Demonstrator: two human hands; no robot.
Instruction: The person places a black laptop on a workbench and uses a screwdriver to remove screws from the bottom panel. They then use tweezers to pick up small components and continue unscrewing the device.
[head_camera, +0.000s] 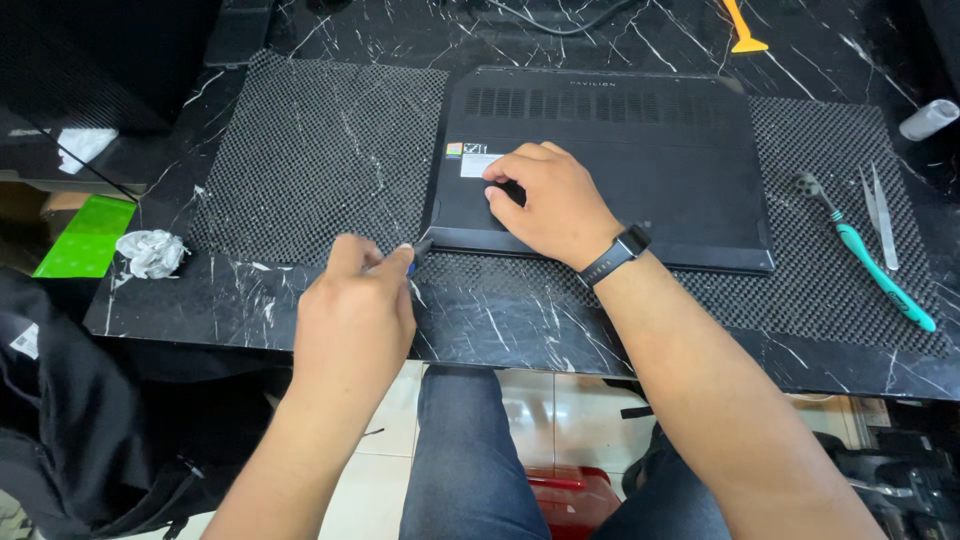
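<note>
A black laptop (610, 160) is shown lying bottom-up on a dotted anti-slip mat (320, 150), which is spread over a black marble-patterned table (500, 320). The vent slots of the laptop are turned toward the far edge of the table. The right hand (548, 205) is laid on the near left part of the laptop's base, fingers curled and pressed down beside a small white label (478, 164); nothing is seen to be gripped by it. A dark watch (615, 254) is worn on the right wrist. The left hand (352, 318) is clenched around a small tool with a blue handle (412, 262), the dark tip of which is held at the near left corner of the laptop, touching or just beside its edge; which of the two cannot be told. At the right of the mat, well apart from both hands, a teal-handled brush (868, 262) and a pair of metal tweezers (880, 212) are laid side by side. A white roll (928, 119) is seen at the far right edge, and an orange plastic pry tool (742, 30) beyond the laptop. A crumpled white tissue (150, 252) is seen on the table's left edge, near a green sheet (85, 238)
</note>
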